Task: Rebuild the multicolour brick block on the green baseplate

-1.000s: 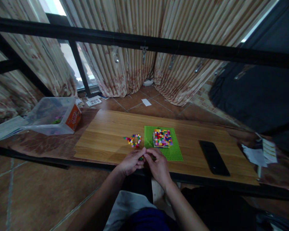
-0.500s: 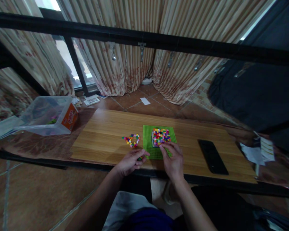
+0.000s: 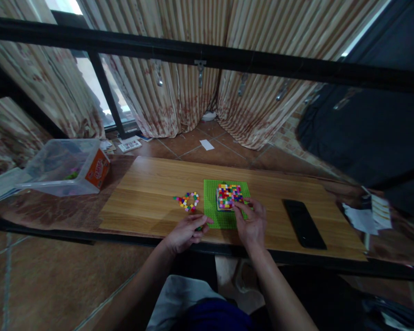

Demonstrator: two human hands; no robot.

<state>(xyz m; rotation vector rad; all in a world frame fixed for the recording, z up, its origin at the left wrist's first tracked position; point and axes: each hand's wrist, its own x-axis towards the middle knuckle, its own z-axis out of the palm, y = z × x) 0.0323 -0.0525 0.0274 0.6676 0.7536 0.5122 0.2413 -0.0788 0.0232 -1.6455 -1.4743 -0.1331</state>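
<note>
A low block of small multicoloured toy bricks (image 3: 226, 195) stands on a green studded baseplate (image 3: 210, 211). My right hand (image 3: 252, 224) is at the block's near right corner, thumb and forefinger closed against it. Any single brick between those fingertips is too small to make out. Close to the plate's near left corner, my left hand (image 3: 188, 233) is curled with its fingers bent in. Something small and green, like toy bricks, shows in its grasp. Left of the plate, loose coloured bricks (image 3: 193, 196) lie on the wooden board in a rough ring.
The wooden board (image 3: 152, 184) carries a black phone-like slab (image 3: 304, 224) on the right. A clear plastic bin (image 3: 64, 161) with an orange label stands at the left. Papers (image 3: 365, 216) lie at the right end. A dark rail (image 3: 179, 50) crosses in front of the curtains.
My right hand has shifted slightly right along the block's near edge to its corner. My left hand stays nearly where it was, still curled.
</note>
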